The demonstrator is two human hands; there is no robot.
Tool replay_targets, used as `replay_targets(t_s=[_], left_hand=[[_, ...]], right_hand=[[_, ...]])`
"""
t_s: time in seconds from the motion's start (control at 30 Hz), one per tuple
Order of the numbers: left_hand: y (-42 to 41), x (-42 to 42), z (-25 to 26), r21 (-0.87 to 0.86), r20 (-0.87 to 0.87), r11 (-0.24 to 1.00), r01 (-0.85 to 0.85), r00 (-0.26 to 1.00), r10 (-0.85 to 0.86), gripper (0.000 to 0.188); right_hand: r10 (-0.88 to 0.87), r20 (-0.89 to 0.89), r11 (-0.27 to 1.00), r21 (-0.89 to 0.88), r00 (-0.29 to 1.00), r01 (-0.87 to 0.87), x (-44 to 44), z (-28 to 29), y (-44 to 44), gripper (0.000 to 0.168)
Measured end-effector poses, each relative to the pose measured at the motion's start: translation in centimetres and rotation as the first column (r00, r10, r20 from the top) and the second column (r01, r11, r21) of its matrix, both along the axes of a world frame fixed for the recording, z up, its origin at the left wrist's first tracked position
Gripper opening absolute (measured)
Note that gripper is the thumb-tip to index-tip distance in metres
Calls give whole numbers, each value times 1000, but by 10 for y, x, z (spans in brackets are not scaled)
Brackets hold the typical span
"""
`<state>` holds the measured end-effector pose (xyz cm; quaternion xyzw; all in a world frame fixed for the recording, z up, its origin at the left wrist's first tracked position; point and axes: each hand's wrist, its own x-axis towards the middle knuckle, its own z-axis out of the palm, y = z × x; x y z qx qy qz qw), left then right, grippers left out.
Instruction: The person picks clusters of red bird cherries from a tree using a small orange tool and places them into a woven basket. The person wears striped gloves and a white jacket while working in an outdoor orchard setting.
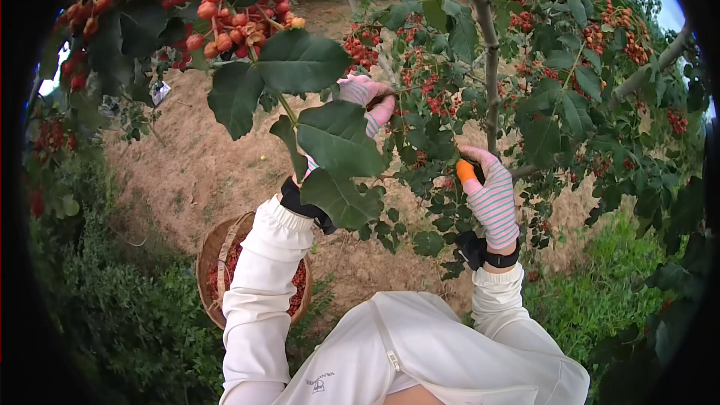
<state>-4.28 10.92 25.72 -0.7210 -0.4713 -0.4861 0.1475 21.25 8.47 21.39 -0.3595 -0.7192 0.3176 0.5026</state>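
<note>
My left hand (368, 98), in a pink striped glove, curls its fingers and thumb around a thin twig (406, 90) of a fruiting bush, apparently Sichuan pepper. Foreground leaves (337, 138) hide part of this hand and its wrist. Lower and to the right, my right hand (490, 194) wears a matching glove with an orange cover on the thumb. Its fingertips touch or nearly touch green leaves (441, 146); whether they pinch a stem cannot be made out. Red berry clusters (433, 93) hang between and above the hands.
A wicker basket (207, 247) holding red berries stands on the ground at left, partly behind my left sleeve. Large berry clusters (225, 22) hang close at upper left. A grey branch (490, 56) rises beyond my right hand. Bare soil (169, 169) and green weeds (579, 298) lie below.
</note>
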Motion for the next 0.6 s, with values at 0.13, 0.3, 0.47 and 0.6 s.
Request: replay_targets(t_s=[0.13, 0.3, 0.47, 0.6], left_hand=[[-4, 1, 10, -26, -135, 999, -45, 990, 41, 16], [-4, 2, 14, 17, -188, 1000, -24, 982, 27, 16], [15, 8, 8, -267, 466, 963, 26, 879, 105, 23], [29, 32, 12, -290, 755, 954, -79, 594, 279, 25]], right_hand=[[27, -5, 999, 20, 1000, -27, 0, 1, -4, 36], [23, -12, 1000, -11, 1000, -23, 5, -1, -4, 37], [49, -42, 999, 0, 998, -49, 3, 4, -7, 38], [2, -9, 1000, 9, 1000, -2, -1, 11, -8, 36]])
